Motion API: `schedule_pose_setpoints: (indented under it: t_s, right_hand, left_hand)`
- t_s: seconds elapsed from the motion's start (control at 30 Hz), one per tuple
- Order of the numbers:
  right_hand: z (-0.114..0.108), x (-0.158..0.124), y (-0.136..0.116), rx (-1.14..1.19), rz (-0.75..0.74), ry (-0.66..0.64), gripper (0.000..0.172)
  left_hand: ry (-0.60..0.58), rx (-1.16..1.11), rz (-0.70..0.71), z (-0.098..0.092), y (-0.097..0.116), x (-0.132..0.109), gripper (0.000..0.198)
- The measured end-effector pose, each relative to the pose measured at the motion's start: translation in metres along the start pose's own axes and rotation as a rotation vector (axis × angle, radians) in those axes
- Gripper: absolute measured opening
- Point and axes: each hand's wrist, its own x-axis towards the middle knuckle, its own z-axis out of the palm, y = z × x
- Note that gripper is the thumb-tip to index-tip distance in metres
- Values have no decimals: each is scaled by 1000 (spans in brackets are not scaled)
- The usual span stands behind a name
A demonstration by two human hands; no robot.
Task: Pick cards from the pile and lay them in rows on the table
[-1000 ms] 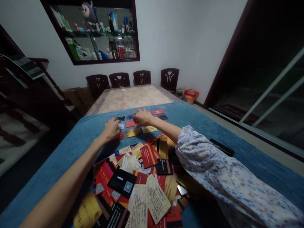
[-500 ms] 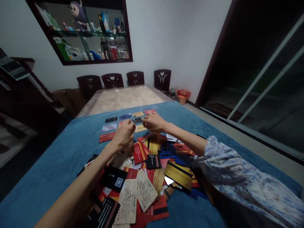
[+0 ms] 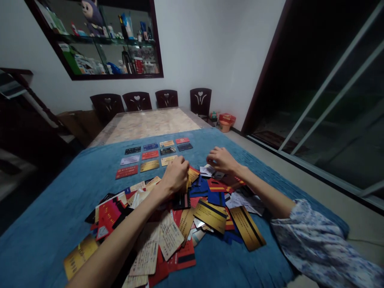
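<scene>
My left hand is over the middle of a heap of bank-style cards, its fingers closed at a yellow-gold card; the fingertips are partly hidden, so a firm hold is unclear. To the right, my right hand hovers above some white cards, fingers bent and apart, with nothing visible in them. Beyond the heap, cards lie face up in neat rows, among them a black card, a red card, a gold card, a pale yellow card and a dark blue card.
A blue cloth covers the near part of the table, and a patterned tabletop shows beyond it. Several dark chairs stand at the far end. A red box on an orange bucket sits on the floor by the wall.
My right hand has drawn back from the rows toward the heap's right side. A dark blue card now shows below the far red one. My left hand has moved right, onto the heap.
</scene>
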Motion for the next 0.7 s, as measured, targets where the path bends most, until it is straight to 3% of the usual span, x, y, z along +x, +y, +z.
schedule_pose_setpoints:
  t_s: [0.5, 0.7]
  right_hand:
    - [0, -72, 56, 77, 147, 69, 18]
    - [2, -92, 63, 221, 75, 48, 26]
  left_hand:
    - [-118, -16, 158, 12, 78, 29, 17]
    - [-132, -65, 248, 22, 98, 33, 20]
